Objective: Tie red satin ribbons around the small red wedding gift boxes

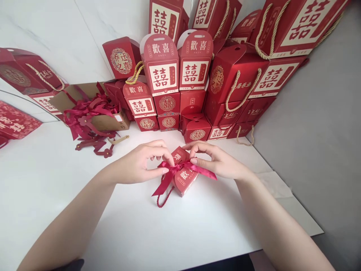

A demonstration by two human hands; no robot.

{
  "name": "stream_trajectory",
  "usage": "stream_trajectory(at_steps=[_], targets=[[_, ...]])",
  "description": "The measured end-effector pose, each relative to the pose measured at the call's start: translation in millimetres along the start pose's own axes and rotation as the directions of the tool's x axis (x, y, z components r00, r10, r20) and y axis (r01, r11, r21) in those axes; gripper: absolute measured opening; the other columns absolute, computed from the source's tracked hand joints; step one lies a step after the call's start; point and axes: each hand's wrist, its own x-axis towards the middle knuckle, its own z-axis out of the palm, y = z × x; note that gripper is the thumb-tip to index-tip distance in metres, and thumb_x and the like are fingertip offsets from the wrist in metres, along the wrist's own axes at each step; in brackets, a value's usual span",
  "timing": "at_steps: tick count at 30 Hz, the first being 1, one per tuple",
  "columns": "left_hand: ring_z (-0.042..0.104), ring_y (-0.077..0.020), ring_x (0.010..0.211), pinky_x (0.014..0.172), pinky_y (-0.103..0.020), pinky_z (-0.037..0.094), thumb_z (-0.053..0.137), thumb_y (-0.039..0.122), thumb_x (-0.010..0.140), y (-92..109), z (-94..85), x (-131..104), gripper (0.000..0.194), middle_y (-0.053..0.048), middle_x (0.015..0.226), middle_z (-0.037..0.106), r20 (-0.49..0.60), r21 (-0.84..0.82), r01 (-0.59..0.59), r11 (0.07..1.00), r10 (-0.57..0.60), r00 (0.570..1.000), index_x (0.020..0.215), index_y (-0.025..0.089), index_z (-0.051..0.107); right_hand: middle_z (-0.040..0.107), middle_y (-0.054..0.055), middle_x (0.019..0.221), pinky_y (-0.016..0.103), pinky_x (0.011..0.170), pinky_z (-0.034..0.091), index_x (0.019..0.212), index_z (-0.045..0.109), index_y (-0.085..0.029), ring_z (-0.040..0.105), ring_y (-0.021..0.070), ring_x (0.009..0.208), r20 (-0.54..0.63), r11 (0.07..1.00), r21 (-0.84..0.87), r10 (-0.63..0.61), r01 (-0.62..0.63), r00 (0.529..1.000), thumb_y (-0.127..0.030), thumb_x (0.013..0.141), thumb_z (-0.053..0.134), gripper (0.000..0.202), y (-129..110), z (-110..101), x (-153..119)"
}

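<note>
A small red gift box (184, 180) with pale lettering lies on the white table, turned at an angle, with a dark red cord handle (165, 198) at its near left. Across its top runs a shiny crimson ribbon (205, 171) tied in a bow, its tails hanging to both sides. My left hand (146, 162) is at the bow's left part, thumb and fingers closed in on the ribbon. On the opposite side, my right hand (216, 160) pinches the ribbon between thumb and forefinger. The fingers partly cover the bow's loops.
Stacked red gift boxes (165, 64) stand along the back wall, some with rope handles. Left of them, an open cardboard box (109, 122) overflows with crimson ribbons (93, 105). Several dark red straps (97, 145) lie before it. A grey wall (316, 124) bounds the right side.
</note>
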Motion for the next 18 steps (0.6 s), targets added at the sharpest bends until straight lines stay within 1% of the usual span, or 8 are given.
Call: stream_trajectory(at_steps=[3,5,7,9,14,18], targets=[[0.059,-0.0127,0.083,0.075,-0.023,0.048,0.06,0.016,0.083,-4.5,-0.3,-1.1,0.016,-0.002,0.094,0.059,0.006,0.064,-0.025,0.998,0.025,1.0,0.09,0.024,0.073,0.062,0.005,0.123,0.04,0.102,0.043,0.083,0.059,-0.022,0.057,0.0221,0.117,-0.006,0.999,-0.036,-0.011,0.011,1.0,-0.03,0.091,0.061,0.011,0.8,0.8,0.0],[0.057,-0.0119,0.081,0.072,-0.022,0.047,0.058,0.009,0.081,-8.8,-1.1,-2.0,0.026,-0.001,0.092,0.058,0.018,0.098,-0.078,0.992,0.077,0.997,0.087,0.027,0.076,0.061,0.005,0.125,0.042,0.102,0.043,0.083,0.061,-0.022,0.057,0.0227,0.117,-0.002,0.999,-0.053,-0.003,0.003,1.0,-0.031,0.091,0.061,0.012,1.9,0.4,-0.4],[0.055,-0.0113,0.079,0.068,-0.021,0.045,0.055,0.004,0.079,-12.0,-2.5,-3.5,0.037,-0.001,0.088,0.057,0.023,0.132,-0.136,0.982,0.134,0.991,0.088,0.032,0.078,0.06,0.005,0.127,0.043,0.103,0.042,0.083,0.063,-0.023,0.057,0.0232,0.118,-0.002,0.998,-0.062,0.007,-0.007,1.0,-0.033,0.091,0.06,0.014,2.9,0.1,-0.7],[0.053,-0.0113,0.076,0.065,-0.022,0.042,0.055,0.003,0.079,-13.2,-4.1,-5.2,0.042,-0.001,0.085,0.057,0.014,0.184,-0.163,0.969,0.163,0.987,0.094,0.035,0.078,0.059,0.005,0.128,0.044,0.104,0.041,0.083,0.064,-0.023,0.057,0.0234,0.119,-0.002,0.998,-0.064,0.014,-0.014,1.0,-0.034,0.092,0.059,0.015,3.8,0.3,-0.8],[0.051,-0.0117,0.073,0.064,-0.025,0.038,0.054,0.006,0.083,-10.3,-6.0,-8.3,0.042,0.0,0.081,0.056,-0.001,0.329,-0.16,0.93,0.17,0.985,0.102,0.037,0.075,0.058,0.005,0.129,0.043,0.104,0.041,0.084,0.066,-0.023,0.057,0.0225,0.119,-0.011,0.998,-0.048,0.028,-0.029,1.0,-0.035,0.092,0.059,0.016,4.7,0.5,-0.6],[0.051,-0.0124,0.072,0.066,-0.027,0.038,0.053,0.013,0.088,-8.8,-2.6,-7.3,0.036,-0.001,0.081,0.056,0.0,0.408,-0.176,0.896,0.193,0.981,0.107,0.035,0.074,0.057,0.005,0.131,0.044,0.106,0.039,0.084,0.066,-0.023,0.056,0.0229,0.12,-0.018,0.998,-0.036,0.049,-0.05,0.999,-0.037,0.092,0.059,0.017,4.4,0.4,-0.4]])
